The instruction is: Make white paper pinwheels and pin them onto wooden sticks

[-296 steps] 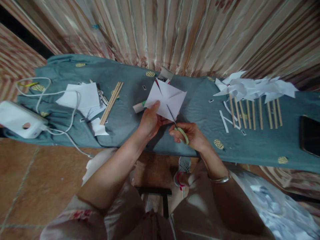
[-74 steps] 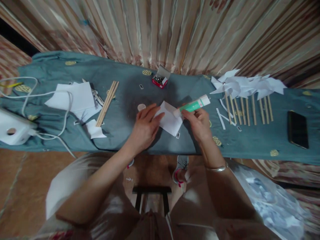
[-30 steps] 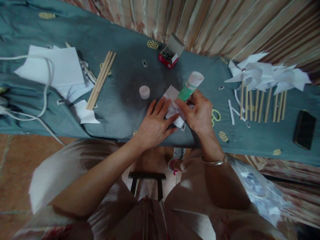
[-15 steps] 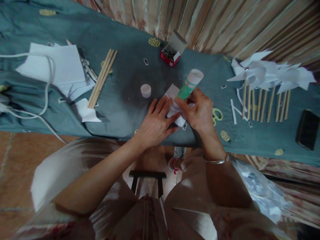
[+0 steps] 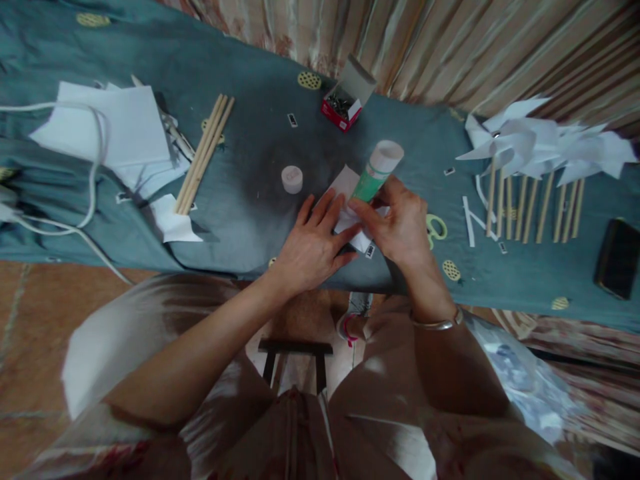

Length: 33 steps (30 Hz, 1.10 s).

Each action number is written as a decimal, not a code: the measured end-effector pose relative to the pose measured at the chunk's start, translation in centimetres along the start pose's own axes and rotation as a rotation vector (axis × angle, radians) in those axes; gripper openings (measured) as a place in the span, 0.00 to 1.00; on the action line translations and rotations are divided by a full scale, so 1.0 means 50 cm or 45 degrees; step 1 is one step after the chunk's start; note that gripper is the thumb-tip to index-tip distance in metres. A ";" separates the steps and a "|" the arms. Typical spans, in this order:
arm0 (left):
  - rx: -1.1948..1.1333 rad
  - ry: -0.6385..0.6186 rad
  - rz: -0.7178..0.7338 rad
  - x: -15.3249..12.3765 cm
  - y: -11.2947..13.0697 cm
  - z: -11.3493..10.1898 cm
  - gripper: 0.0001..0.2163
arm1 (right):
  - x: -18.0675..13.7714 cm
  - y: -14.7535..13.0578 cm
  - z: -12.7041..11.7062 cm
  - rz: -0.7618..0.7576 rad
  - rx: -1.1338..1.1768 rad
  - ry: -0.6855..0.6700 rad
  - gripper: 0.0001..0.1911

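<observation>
My right hand [image 5: 399, 223] grips a green and white glue stick [image 5: 374, 175], which leans with its lower end down at a small piece of white paper [image 5: 345, 179]. My left hand [image 5: 320, 240] lies on that paper with its fingers spread, pressing it to the cloth. Both hands cover part of the paper. The round white cap [image 5: 292, 179] of the glue stick stands on the cloth just left of the paper. Partly behind my right hand are green scissors [image 5: 436, 229].
Several paper pinwheels [image 5: 535, 143] on wooden sticks lie at the right, near a black phone [image 5: 617, 259]. A red box [image 5: 343, 110] of small metal pieces stands open at the back. Leftward are wooden sticks [image 5: 205, 157], stacked white paper [image 5: 120, 123] and a white cable [image 5: 95, 173].
The glue stick's top has shifted very slightly left and down, with my right hand still around it. My left hand stays spread on the paper; the view has shifted a little.
</observation>
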<state>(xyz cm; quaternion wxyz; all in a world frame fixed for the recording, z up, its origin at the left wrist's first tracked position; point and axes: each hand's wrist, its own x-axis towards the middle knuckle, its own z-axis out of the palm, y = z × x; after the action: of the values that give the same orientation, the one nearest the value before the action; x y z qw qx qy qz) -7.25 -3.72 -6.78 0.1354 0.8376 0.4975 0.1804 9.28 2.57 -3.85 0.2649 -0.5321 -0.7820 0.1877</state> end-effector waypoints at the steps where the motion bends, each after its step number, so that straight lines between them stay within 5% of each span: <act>1: 0.001 0.002 0.000 0.000 0.000 0.000 0.22 | -0.001 -0.001 -0.001 0.002 -0.002 -0.015 0.15; 33: 0.054 0.003 0.001 -0.003 0.000 0.005 0.23 | -0.024 0.020 -0.013 0.017 -0.077 -0.091 0.14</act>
<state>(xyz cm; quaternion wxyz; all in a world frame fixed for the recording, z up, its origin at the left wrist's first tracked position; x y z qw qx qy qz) -7.18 -3.85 -7.01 0.1168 0.8402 0.5012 0.1709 10.75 1.81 -4.19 0.2196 -0.5379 -0.7927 0.1846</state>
